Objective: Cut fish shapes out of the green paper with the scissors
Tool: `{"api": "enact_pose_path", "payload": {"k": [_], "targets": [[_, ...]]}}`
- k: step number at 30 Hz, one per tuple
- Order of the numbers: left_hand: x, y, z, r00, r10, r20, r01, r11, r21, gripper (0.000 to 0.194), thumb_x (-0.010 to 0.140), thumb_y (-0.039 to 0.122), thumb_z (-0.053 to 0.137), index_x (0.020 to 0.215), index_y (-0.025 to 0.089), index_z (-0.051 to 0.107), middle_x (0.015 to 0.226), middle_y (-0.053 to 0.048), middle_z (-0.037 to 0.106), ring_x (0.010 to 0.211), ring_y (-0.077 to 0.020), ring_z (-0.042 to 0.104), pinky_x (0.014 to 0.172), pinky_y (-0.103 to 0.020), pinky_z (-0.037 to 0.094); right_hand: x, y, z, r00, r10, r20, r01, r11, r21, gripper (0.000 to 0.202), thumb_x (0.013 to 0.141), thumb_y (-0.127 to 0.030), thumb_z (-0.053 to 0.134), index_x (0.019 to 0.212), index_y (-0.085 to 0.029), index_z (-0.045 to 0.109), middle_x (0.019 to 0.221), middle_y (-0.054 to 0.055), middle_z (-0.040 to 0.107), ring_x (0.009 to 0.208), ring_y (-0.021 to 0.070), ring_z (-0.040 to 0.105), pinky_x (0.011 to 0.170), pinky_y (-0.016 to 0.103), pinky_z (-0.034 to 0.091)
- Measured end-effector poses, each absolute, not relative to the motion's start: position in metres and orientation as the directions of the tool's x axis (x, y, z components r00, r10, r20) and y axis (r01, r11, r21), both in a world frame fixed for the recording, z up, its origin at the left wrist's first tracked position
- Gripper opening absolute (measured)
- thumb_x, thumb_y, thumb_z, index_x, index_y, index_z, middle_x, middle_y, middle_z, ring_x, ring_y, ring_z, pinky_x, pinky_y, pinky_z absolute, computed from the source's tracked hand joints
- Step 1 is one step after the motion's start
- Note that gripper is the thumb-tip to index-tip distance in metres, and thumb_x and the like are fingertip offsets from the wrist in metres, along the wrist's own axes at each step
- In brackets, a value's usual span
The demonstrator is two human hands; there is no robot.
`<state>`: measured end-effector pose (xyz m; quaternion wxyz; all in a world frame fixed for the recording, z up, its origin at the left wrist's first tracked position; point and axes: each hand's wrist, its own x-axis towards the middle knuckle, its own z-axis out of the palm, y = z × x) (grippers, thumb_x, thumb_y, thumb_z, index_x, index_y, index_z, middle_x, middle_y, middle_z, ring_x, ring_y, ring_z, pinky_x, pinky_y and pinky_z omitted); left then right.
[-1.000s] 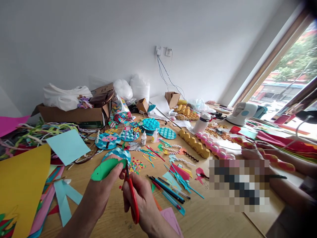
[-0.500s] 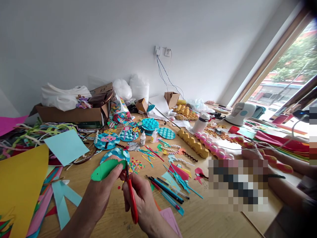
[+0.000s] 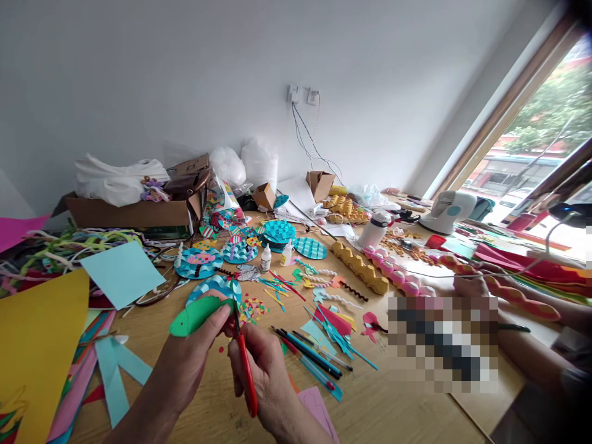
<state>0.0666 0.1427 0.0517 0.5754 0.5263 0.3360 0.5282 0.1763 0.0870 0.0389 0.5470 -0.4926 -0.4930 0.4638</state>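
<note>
A green paper fish (image 3: 192, 316) with a drawn eye is pinched in my left hand (image 3: 208, 336), thumb on top. My right hand (image 3: 261, 361) grips red-handled scissors (image 3: 248, 376), whose blades point up and away at the fish's right end. From here I cannot tell whether the blades are apart. Just behind the fish lies a blue wavy paper disc (image 3: 217, 285), partly covered by it. Small bits of coloured paper (image 3: 252, 308) are scattered right of the blades.
Several pens (image 3: 309, 354) lie right of my hands, near a pink paper sheet (image 3: 317, 410). Two glue bottles (image 3: 266, 258) stand farther back. Yellow card (image 3: 41, 345) is at left. At right, a co-worker's hand (image 3: 472, 287) touches pink-and-yellow wavy strips; a white bottle (image 3: 374, 231) stands behind.
My hands, the fish and the scissors have hardly moved. At right, the co-worker's wavy strip has shifted slightly.
</note>
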Motion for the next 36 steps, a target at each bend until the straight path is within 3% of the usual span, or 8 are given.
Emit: {"api": "enact_pose_path", "payload": {"k": [12, 25, 36], "targets": [[0.069, 0.142, 0.054, 0.243, 0.959, 0.15, -0.25, -0.087, 0.964, 0.015, 0.078, 0.034, 0.071, 0.068, 0.024, 0.066, 0.071, 0.005, 0.059, 0.07, -0.0149, 0.052, 0.063, -0.022, 0.046, 0.178, 0.087, 0.034, 0.096, 0.987, 0.13, 0.025, 0.128, -0.991, 0.019, 0.08, -0.031, 0.046, 0.064, -0.02, 0.044, 0.055, -0.006, 0.03, 0.051, 0.0091, 0.029, 0.046, 0.022, 0.023], [0.063, 0.146, 0.048, 0.264, 0.954, 0.14, -0.213, -0.084, 0.973, 0.014, 0.079, 0.038, 0.072, 0.077, 0.025, 0.068, 0.077, 0.005, 0.064, 0.074, -0.0162, 0.058, 0.074, -0.026, 0.049, 0.179, 0.086, 0.029, 0.087, 0.995, 0.049, -0.014, 0.051, -0.999, 0.027, 0.081, -0.037, 0.05, 0.062, -0.022, 0.04, 0.049, -0.008, 0.033, 0.039, 0.0068, 0.033, 0.037, 0.019, 0.026], [0.058, 0.146, 0.058, 0.342, 0.933, 0.109, -0.164, -0.055, 0.985, 0.015, 0.08, 0.034, 0.069, 0.071, 0.023, 0.067, 0.068, 0.004, 0.063, 0.067, -0.0153, 0.057, 0.07, -0.026, 0.049, 0.179, 0.086, 0.029, 0.089, 0.995, 0.052, -0.019, 0.053, -0.998, 0.027, 0.081, -0.035, 0.051, 0.06, -0.021, 0.04, 0.047, -0.008, 0.032, 0.037, 0.0058, 0.031, 0.036, 0.018, 0.024]]}}
